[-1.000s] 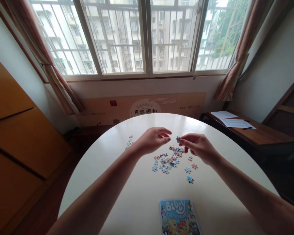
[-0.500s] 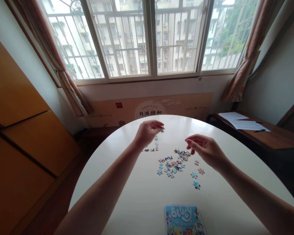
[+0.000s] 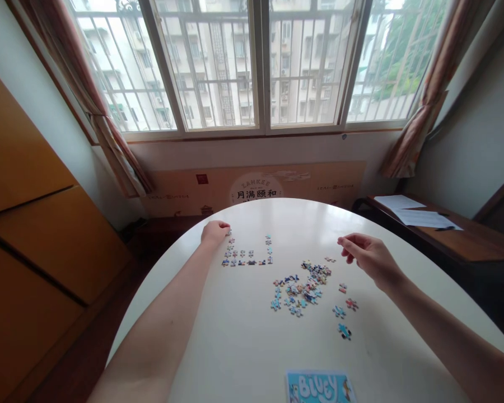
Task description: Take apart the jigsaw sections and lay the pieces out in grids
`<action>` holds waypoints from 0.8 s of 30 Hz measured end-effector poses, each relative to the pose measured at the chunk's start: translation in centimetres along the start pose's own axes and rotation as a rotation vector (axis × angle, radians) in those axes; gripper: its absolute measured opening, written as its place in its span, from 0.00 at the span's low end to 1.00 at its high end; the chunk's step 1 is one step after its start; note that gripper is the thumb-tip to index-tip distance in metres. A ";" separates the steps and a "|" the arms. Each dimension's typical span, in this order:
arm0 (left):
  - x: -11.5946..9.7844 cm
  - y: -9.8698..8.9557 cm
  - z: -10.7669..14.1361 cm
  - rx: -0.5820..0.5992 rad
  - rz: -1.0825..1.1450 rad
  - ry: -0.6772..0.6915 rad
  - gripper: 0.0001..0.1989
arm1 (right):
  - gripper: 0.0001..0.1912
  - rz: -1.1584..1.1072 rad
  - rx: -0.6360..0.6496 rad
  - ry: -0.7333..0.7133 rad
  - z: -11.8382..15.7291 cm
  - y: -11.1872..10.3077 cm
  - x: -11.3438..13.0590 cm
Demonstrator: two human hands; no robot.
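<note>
My left hand (image 3: 215, 231) is closed on a small puzzle piece (image 3: 229, 232) at the upper left end of the laid-out pieces. Those pieces form a U-shaped outline (image 3: 252, 262) with a short inner row (image 3: 242, 253). Over the right part of the table, my right hand (image 3: 365, 252) is raised with its thumb and fingertips pressed together; whatever they hold, if anything, is too small to make out. A heap of loose pieces (image 3: 308, 285) lies left of and below it, and a few separate pieces (image 3: 339, 312) are scattered to the heap's right.
A blue Bluey picture card or box (image 3: 319, 387) lies at the near edge of the white round table (image 3: 235, 347). At the right, papers (image 3: 424, 218) and pens rest on a brown side table (image 3: 479, 240). A window stands behind.
My left hand has moved left with the piece, from above the outline's right side to its left side. My right hand has shifted slightly right, and the view has tilted a little.
</note>
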State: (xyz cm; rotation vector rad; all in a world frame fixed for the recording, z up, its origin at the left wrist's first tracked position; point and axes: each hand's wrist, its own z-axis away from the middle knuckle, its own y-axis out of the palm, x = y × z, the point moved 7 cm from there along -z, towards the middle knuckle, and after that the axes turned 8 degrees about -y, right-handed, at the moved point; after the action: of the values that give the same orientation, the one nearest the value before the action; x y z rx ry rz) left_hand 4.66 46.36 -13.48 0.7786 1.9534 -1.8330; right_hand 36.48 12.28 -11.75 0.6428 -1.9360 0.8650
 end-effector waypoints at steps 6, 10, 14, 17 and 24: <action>0.1 0.6 0.1 -0.008 -0.104 0.023 0.11 | 0.23 0.058 0.025 -0.032 -0.1 0.3 -0.3; 0.1 0.5 0.3 -0.050 -0.170 0.031 0.14 | 0.23 0.072 0.039 -0.054 -0.1 0.3 -0.2; 0.1 0.5 0.4 -0.069 -0.221 0.034 0.16 | 0.23 0.084 0.052 -0.067 0.0 0.4 -0.1; 0.1 0.7 0.4 -0.060 -0.235 0.040 0.16 | 0.23 0.100 0.059 -0.075 0.1 0.5 -0.1; 0.1 0.6 0.4 -0.070 -0.226 0.032 0.15 | 0.22 0.119 0.036 -0.093 -0.3 0.0 -0.8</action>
State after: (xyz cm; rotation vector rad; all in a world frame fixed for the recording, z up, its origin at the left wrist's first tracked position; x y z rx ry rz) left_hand 4.88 45.96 -14.11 0.5894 2.1912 -1.8732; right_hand 37.00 12.60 -12.30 0.6030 -2.0635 0.9611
